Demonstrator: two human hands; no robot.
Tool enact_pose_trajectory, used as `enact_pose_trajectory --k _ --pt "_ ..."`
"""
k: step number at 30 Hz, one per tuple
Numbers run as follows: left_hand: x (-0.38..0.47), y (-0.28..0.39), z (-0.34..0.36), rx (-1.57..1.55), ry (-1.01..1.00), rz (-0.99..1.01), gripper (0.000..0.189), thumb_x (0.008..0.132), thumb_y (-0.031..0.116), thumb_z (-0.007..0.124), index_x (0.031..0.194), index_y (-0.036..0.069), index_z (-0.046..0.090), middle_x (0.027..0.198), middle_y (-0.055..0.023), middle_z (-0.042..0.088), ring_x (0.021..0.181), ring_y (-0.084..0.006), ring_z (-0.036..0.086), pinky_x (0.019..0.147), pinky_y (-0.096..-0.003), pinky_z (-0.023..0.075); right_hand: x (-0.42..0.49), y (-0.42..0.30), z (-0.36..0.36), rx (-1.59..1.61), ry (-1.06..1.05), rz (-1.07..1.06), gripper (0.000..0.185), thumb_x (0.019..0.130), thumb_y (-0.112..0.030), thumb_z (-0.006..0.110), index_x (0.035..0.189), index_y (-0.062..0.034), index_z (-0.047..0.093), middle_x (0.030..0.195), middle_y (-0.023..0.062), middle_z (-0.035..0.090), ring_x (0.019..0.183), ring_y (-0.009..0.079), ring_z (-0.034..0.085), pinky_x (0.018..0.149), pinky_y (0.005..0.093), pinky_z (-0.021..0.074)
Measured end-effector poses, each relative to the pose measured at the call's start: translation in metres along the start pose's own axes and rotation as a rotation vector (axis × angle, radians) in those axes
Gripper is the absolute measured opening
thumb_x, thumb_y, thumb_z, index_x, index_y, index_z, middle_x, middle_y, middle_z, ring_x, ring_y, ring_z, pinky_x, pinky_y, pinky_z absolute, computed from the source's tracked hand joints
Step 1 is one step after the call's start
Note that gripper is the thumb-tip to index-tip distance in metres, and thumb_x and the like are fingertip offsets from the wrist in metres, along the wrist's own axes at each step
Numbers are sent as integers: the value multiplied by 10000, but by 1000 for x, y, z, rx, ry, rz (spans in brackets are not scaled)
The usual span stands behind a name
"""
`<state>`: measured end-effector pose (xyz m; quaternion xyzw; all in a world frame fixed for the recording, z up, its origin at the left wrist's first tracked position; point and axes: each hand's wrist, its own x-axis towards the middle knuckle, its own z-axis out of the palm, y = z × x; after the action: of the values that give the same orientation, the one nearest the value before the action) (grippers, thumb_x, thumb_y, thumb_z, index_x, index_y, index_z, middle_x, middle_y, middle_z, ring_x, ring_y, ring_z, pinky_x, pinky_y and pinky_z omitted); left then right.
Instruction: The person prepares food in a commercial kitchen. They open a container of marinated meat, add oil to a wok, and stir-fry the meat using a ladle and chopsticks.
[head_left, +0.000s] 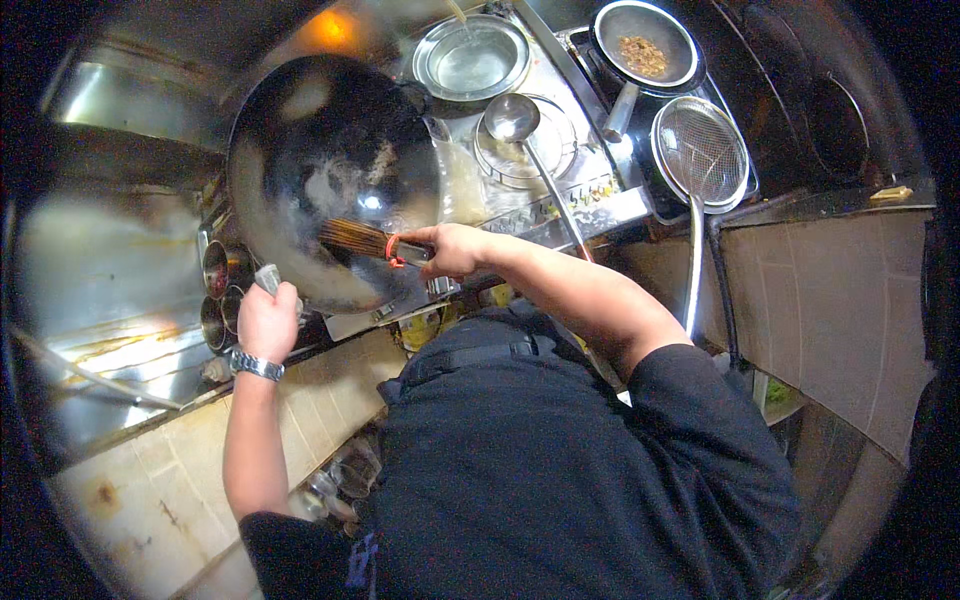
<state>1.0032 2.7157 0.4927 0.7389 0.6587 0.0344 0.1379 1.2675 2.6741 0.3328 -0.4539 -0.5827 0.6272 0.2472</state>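
Observation:
A large dark wok (330, 150) stands tilted on the stove, its inside wet and shiny. My right hand (454, 251) grips a bamboo wok brush (356, 237) bound with a red tie. The bristles point left, inside the wok near its front wall. My left hand (268, 319) is shut on a folded grey cloth (268, 279) at the wok's front left rim. Whether a wok handle lies inside that cloth is hidden by my fist.
Several metal containers (217, 268) stand left of the wok. Behind it at right are a metal basin (472, 60) with clear liquid and a ladle (512, 118) over a round rack. Farther right are a strainer (643, 56) holding brown bits and a mesh skimmer (701, 150).

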Motion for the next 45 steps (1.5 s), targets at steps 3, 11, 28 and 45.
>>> enact_pose_trajectory --k 3,11,28,45 --pt "-12 13 8 128 62 73 300 850 270 512 833 -15 606 771 -244 644 755 -419 639 693 -481 501 4 12 -6 -36 -3 80 665 730 -204 733 1353 -253 507 1035 68 698 814 191 650 754 336 524" --pt "8 -19 13 131 139 30 305 854 272 507 919 -7 611 803 -214 661 751 -399 640 706 -467 492 30 39 12 -435 114 -13 796 729 -233 674 1460 -292 364 1018 144 684 875 333 676 812 416 523" --pt "38 -142 95 -1156 -30 -859 145 855 305 557 783 185 520 596 31 499 383 -74 392 308 -224 274 -114 171 -114 -603 1092 439 736 859 -210 616 1493 -171 244 1174 280 514 996 442 589 841 523 484" --pt "98 -105 236 -1321 15 -900 322 838 405 627 814 87 579 612 -46 555 439 -154 513 353 -285 412 -151 218 -2 812 589 812 221 873 -269 647 1029 -118 611 832 95 652 788 262 659 757 410 534"
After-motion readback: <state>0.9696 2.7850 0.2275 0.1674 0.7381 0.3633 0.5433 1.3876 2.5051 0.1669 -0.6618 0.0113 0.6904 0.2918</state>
